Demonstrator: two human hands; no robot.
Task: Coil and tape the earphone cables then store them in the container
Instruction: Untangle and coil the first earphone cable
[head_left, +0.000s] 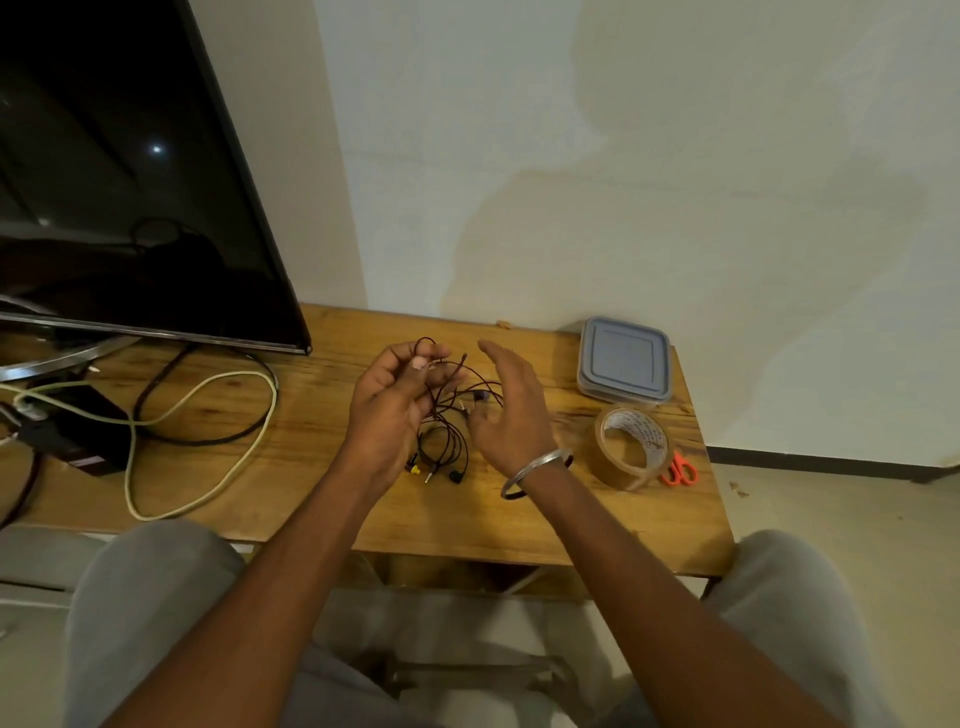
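Note:
A tangle of thin dark earphone cables (447, 415) hangs over the middle of the wooden table (311, 478), its plugs and earbuds touching the top. My left hand (389, 400) pinches a loop of the cable between thumb and curled fingers and lifts it. My right hand (511, 405) hovers just right of the tangle, fingers relaxed and spread, holding nothing. A roll of brown tape (631, 447) stands on the table to the right. Behind it sits a grey lidded container (623, 366), its lid on.
Small orange scissors (679, 470) lie at the table's right edge beside the tape. A black TV screen (130, 182) fills the back left. A black box (83, 436) and thick black and pale cords (208, 415) cover the table's left part. My knees sit below the front edge.

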